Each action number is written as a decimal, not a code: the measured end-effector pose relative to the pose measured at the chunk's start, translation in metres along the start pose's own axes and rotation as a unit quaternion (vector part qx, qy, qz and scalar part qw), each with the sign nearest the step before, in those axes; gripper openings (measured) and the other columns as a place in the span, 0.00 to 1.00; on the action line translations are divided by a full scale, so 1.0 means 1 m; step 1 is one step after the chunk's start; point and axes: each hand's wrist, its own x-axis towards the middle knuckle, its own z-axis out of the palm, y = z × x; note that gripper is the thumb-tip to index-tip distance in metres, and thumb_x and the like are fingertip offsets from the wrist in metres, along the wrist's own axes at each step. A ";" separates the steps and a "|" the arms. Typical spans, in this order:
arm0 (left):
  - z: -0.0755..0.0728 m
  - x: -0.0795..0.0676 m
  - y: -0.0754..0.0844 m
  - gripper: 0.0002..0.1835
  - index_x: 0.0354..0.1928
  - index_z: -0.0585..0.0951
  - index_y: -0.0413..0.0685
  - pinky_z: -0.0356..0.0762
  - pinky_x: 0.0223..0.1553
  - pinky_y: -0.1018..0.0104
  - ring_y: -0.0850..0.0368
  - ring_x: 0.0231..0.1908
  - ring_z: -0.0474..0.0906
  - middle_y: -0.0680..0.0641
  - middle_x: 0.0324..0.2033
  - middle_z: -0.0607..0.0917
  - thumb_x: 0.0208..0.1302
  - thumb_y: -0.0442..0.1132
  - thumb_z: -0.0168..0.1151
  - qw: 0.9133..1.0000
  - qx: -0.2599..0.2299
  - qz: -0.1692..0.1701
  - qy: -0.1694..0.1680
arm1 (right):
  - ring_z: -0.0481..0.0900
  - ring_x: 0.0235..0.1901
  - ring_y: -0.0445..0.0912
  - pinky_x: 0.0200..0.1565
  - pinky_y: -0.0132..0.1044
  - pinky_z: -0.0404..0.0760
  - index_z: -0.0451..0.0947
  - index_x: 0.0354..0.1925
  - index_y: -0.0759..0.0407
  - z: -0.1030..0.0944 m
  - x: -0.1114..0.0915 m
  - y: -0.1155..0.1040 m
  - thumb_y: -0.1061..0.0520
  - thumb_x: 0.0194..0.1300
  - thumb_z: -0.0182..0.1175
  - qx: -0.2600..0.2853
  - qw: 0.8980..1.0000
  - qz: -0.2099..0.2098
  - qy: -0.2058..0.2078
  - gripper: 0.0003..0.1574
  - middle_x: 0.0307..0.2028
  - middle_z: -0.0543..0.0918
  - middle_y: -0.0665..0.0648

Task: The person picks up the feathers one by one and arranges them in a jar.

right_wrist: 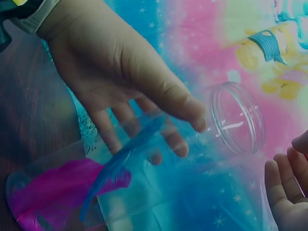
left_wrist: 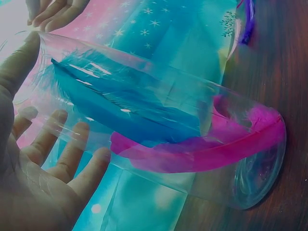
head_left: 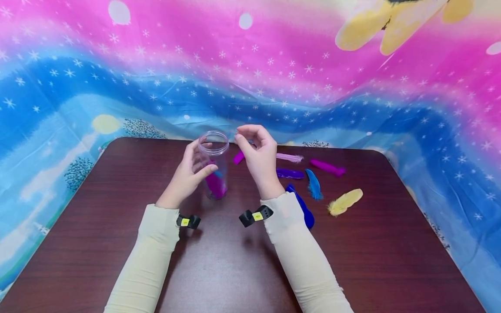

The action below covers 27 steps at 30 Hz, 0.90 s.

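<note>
A clear, open-mouthed plastic jar (head_left: 215, 161) stands nearly upright near the table's far side. My left hand (head_left: 184, 178) holds it, with the thumb on the near side and the fingers round the left. Through the wall show a magenta feather (left_wrist: 192, 153) near the base and a blue feather (left_wrist: 125, 108) above it. Just right of the jar's rim is my right hand (head_left: 260, 158), its fingers loosely bent; I see nothing between them. Beside that hand lies a magenta feather (head_left: 238, 157), partly hidden.
Loose feathers lie right of the jar: pale pink (head_left: 290, 157), purple (head_left: 289, 174), light blue (head_left: 314, 184), magenta (head_left: 328, 167) and yellow (head_left: 346, 202). A dark blue one (head_left: 305, 211) is partly under the right sleeve. Patterned cloth (head_left: 250, 95) hangs behind the brown table (head_left: 219, 269).
</note>
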 end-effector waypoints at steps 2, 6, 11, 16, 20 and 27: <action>0.000 0.000 0.000 0.42 0.78 0.53 0.55 0.65 0.70 0.48 0.47 0.68 0.68 0.46 0.70 0.70 0.70 0.37 0.66 1.000 0.001 0.001 -0.001 | 0.84 0.40 0.40 0.49 0.38 0.85 0.80 0.46 0.72 -0.003 -0.001 0.002 0.69 0.65 0.64 0.000 1.000 0.004 0.000 0.11 0.42 0.84 0.67; -0.001 0.000 -0.001 0.41 0.78 0.53 0.55 0.65 0.70 0.48 0.47 0.68 0.68 0.46 0.70 0.69 0.70 0.37 0.66 1.000 0.003 0.003 -0.002 | 0.84 0.39 0.41 0.49 0.37 0.85 0.80 0.46 0.73 -0.007 -0.003 0.007 0.70 0.66 0.64 -0.006 1.000 0.013 -0.001 0.10 0.41 0.84 0.66; -0.001 -0.001 0.001 0.41 0.78 0.53 0.54 0.65 0.70 0.47 0.47 0.67 0.68 0.45 0.70 0.69 0.70 0.37 0.66 1.000 0.005 0.003 -0.001 | 0.82 0.40 0.42 0.51 0.40 0.84 0.81 0.46 0.72 -0.013 -0.008 0.013 0.69 0.66 0.64 -0.031 0.999 0.031 -0.011 0.10 0.41 0.84 0.64; -0.002 -0.001 0.000 0.42 0.78 0.53 0.55 0.64 0.71 0.47 0.47 0.68 0.67 0.44 0.70 0.68 0.70 0.38 0.66 1.000 0.006 0.001 -0.005 | 0.82 0.45 0.46 0.54 0.47 0.82 0.82 0.47 0.68 -0.023 -0.013 0.018 0.66 0.67 0.64 -0.064 0.997 0.043 -0.027 0.11 0.45 0.84 0.65; -0.002 -0.001 0.000 0.42 0.78 0.53 0.55 0.64 0.71 0.47 0.48 0.68 0.67 0.46 0.70 0.68 0.70 0.38 0.66 1.000 0.003 0.002 -0.006 | 0.82 0.44 0.47 0.50 0.37 0.83 0.82 0.48 0.68 -0.032 -0.015 0.017 0.66 0.67 0.65 -0.089 0.994 0.051 -0.035 0.11 0.45 0.84 0.66; -0.001 -0.001 0.002 0.41 0.78 0.53 0.54 0.64 0.71 0.47 0.47 0.68 0.67 0.44 0.70 0.68 0.70 0.36 0.65 1.000 0.002 0.007 -0.006 | 0.82 0.42 0.47 0.45 0.31 0.82 0.82 0.48 0.68 -0.049 -0.018 0.018 0.66 0.66 0.65 -0.119 0.989 0.071 -0.050 0.12 0.44 0.84 0.66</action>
